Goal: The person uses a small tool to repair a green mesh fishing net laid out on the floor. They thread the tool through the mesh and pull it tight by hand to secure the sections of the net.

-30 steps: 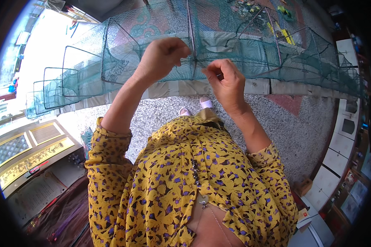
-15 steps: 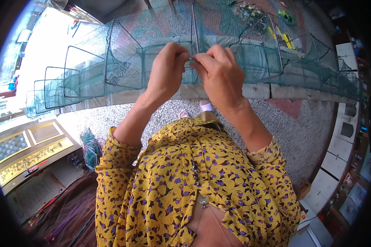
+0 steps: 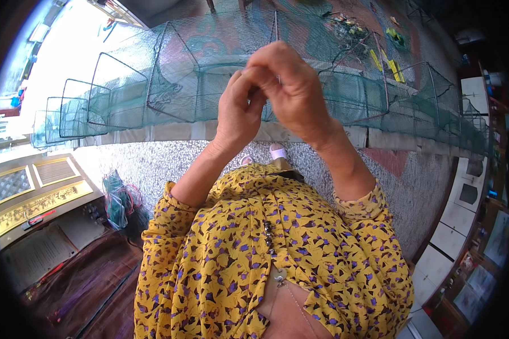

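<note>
A long green mesh net trap [image 3: 350, 96] with dark wire frames stretches across a low table before me. Over its middle, my left hand [image 3: 240, 107] is closed, thumb and fingers pinched together. Pressed against it from the right and slightly above is my right hand [image 3: 291, 85], its fingers curled over the left fingertips. Whatever the fingers pinch is hidden between the two hands. Behind the hands an upright wire rod [image 3: 276, 25] of the trap rises.
At the lower left stand a cabinet with gold trim [image 3: 45, 198] and a bundle of green netting [image 3: 116, 198]. Yellow strips [image 3: 393, 66] lie beyond the trap at the right. White cupboards [image 3: 447, 231] line the right side. Speckled floor [image 3: 169, 158] runs below the table edge.
My hands have come together. The right hand has moved left and up, over the left fingertips, and the left hand has shifted slightly right. The view has tilted a little.
</note>
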A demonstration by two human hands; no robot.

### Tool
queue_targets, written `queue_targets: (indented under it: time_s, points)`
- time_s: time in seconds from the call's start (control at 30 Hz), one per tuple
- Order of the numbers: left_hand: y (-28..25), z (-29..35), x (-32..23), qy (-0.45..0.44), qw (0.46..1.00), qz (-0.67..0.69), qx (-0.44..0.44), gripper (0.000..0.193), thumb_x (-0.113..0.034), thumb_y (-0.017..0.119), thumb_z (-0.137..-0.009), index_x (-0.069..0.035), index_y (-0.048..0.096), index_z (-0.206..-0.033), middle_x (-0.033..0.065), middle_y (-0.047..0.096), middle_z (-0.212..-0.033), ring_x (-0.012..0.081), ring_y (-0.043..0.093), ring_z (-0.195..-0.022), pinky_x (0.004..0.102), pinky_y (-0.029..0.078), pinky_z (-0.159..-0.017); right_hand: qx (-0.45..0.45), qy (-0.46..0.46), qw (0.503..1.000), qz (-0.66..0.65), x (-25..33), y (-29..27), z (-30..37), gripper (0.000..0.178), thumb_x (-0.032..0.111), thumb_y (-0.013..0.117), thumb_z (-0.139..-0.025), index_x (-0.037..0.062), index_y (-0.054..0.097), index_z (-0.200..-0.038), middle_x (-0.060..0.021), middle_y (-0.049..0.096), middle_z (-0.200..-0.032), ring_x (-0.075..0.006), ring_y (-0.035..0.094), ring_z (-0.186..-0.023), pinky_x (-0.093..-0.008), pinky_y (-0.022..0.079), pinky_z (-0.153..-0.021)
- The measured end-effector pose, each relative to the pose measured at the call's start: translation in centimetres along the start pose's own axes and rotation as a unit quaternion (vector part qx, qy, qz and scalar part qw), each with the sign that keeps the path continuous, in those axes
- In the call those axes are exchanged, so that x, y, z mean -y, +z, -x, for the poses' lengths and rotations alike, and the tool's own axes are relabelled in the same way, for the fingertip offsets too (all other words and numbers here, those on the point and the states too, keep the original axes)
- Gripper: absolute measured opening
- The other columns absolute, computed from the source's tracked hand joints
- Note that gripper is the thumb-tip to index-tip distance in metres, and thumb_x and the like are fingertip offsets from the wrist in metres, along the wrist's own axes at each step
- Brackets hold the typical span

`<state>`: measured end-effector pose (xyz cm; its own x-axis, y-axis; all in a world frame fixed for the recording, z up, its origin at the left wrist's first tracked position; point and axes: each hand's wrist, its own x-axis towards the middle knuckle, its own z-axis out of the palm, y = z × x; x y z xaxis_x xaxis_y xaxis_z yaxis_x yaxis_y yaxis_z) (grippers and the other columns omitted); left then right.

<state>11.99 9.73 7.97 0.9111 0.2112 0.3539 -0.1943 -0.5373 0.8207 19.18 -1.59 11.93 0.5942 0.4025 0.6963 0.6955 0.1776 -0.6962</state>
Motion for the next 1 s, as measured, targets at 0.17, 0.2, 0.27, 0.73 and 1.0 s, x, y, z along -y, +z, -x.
queue_targets:
  time_s: [0.17, 0.2, 0.27, 0.73, 1.0]
  points:
    - [0.5, 1.0, 0.8, -0.041, 0.995, 0.087, 0.005, 0.027, 0.005, 0.054, -0.087, -0.004, 0.048, -0.111, 0.0063, 0.05, -0.092, 0.0145, 0.055, -0.082, 0.0255, 0.046, -0.074, -0.037, -0.045, 0.969, -0.24, 5.5, -4.0, -3.1, 0.01, 0.013, 0.054, -0.093, 0.0033, 0.051, -0.097, -0.0077, 0.057, -0.072, -0.0157, 0.058, -0.061, -0.0274, 0.052, -0.056]
    - [0.2, 0.7, 0.4, -0.058, 0.993, 0.099, 0.014, 0.027, 0.006, 0.054, -0.087, -0.004, 0.048, -0.112, 0.0056, 0.05, -0.093, 0.014, 0.055, -0.082, 0.0252, 0.046, -0.074, -0.019, -0.106, 0.965, -0.241, 5.5, -4.9, -3.5, 0.014, 0.013, 0.048, -0.098, -0.0001, 0.047, -0.103, -0.0096, 0.057, -0.071, -0.0145, 0.057, -0.056, -0.027, 0.052, -0.054]
    - [0.6, 0.8, 1.6, -0.038, 0.99, 0.13, 0.028, 0.033, 0.007, 0.053, -0.087, -0.005, 0.048, -0.118, 0.0042, 0.048, -0.094, 0.0125, 0.054, -0.081, 0.0241, 0.045, -0.075, -0.011, -0.149, 0.969, -0.198, 6.1, -4.0, -3.8, 0.015, 0.013, 0.048, -0.098, -0.0006, 0.047, -0.103, -0.0109, 0.059, -0.073, -0.0143, 0.057, -0.057, -0.0277, 0.052, -0.053]
    - [-5.3, -0.5, -2.7, -0.13, 0.957, 0.196, 0.171, 0.014, -0.009, 0.059, -0.088, 0.002, 0.061, -0.098, 0.0042, 0.052, -0.106, 0.0119, 0.052, -0.095, 0.0237, 0.041, -0.08, 0.113, -0.051, 0.945, 0.302, 5.1, -9.3, 0.8, 0.01, 0.017, 0.068, -0.074, 0.0117, 0.06, -0.073, -0.004, 0.059, -0.064, -0.0213, 0.061, -0.061, -0.0333, 0.049, -0.056]
    - [-6.0, 1.2, -3.8, -0.111, 0.941, 0.202, 0.248, 0.066, -0.032, 0.07, -0.083, 0.0, 0.04, -0.132, 0.0097, 0.061, -0.091, 0.0191, 0.06, -0.09, 0.0397, 0.041, -0.093, 0.269, 0.004, 0.912, 0.31, 6.5, -7.2, 2.5, 0.008, 0.007, 0.056, -0.082, 0.0034, 0.06, -0.087, -0.0079, 0.062, -0.073, -0.0193, 0.061, -0.07, -0.0329, 0.052, -0.063]
